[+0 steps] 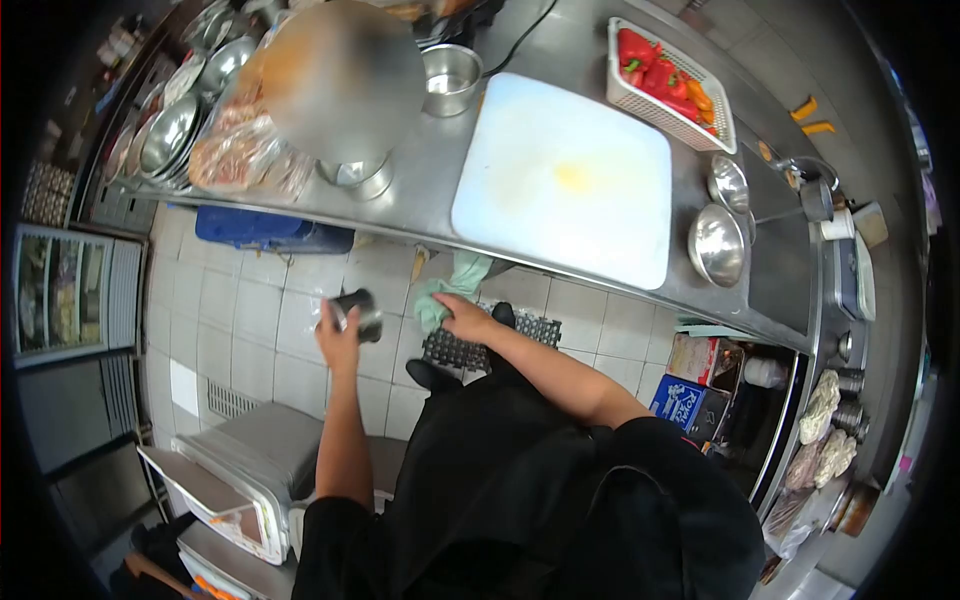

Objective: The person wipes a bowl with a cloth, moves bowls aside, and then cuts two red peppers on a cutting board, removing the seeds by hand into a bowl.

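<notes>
Off the counter's front edge, above the tiled floor, my left hand [338, 340] grips a small metal cup [361, 316]; fingers and thumb are closed around its side. To its right, my right hand [466, 321] is closed on a pale green cloth [434, 306], part of which hangs up toward the counter's edge. Beyond the hands, a white cutting board [540, 170] with a yellow stain lies on the steel counter [420, 215]. Two metal pots stand there as well, one [372, 180] near the edge and another [450, 80] farther back.
A white basket [655, 107] holds red and orange peppers. Metal bowls [717, 245] sit right of the board; more bowls [170, 135] and a plastic bag of food [245, 160] are at left. Grey lidded bins [265, 440] stand lower left, boxes [690, 400] under the counter at right.
</notes>
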